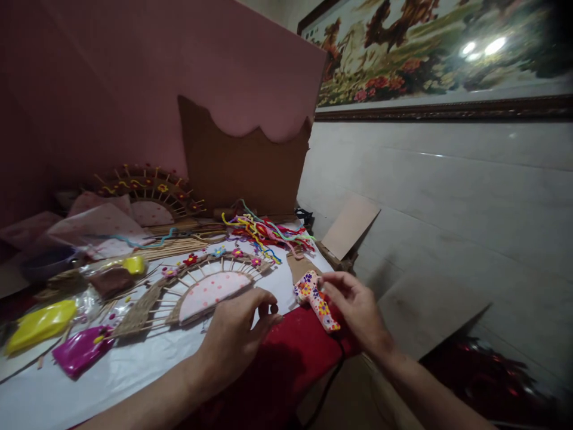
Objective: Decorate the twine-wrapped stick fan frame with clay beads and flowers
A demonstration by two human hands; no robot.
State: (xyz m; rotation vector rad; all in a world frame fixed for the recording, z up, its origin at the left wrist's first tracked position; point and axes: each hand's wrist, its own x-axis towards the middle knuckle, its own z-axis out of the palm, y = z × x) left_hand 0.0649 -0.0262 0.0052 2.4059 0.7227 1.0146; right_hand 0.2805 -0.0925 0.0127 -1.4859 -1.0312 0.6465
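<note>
My left hand point(239, 325) is over the front edge of the table, thumb and forefinger closed on a small dark ball point(274, 309). My right hand point(358, 307) is at the table's right corner, with bent fingertips on the back end of a flower-patterned glue gun point(323, 310); exactly how they grip it is partly hidden. A cord runs down from the gun's handle. Left of my left hand lies a fan-shaped stick frame point(152, 298) with small clay flowers along its arc and a pink dotted half-round panel point(212, 292).
Yellow point(42, 325) and magenta clay packets point(83, 352) lie at the left. Behind are a pile of coloured fuzzy stems point(273, 233), thin sticks point(192, 239) and a second fan frame point(154, 185). Brown cardboard point(246, 170) leans upright at the back.
</note>
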